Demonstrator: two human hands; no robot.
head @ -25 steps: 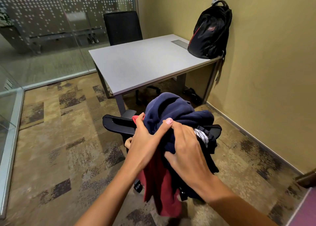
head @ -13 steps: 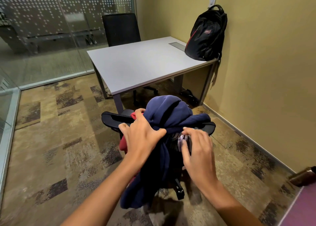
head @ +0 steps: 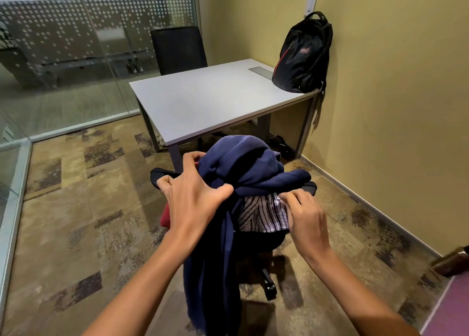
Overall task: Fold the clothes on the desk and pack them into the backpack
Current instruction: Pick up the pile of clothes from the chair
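A bundle of clothes rests on a black office chair (head: 162, 177) in front of me. On top lies a navy blue garment (head: 243, 163), part of it hanging down toward the floor. My left hand (head: 193, 198) grips the navy garment at its left side. Under it shows a white striped garment (head: 261, 215), whose edge my right hand (head: 304, 216) pinches. A bit of red cloth (head: 166, 217) peeks out below my left hand. The black backpack (head: 303, 53) stands upright on the grey desk (head: 203, 102), leaning against the yellow wall.
A second black chair (head: 179, 48) stands behind the desk. A glass partition (head: 76, 64) runs along the left and back. The yellow wall (head: 393, 107) closes the right side. Patterned carpet (head: 88, 221) surrounds the chair.
The bundle has settled lower on the chair. My right hand moved down from the navy garment to the striped one, now uncovered. The red cloth is mostly hidden.
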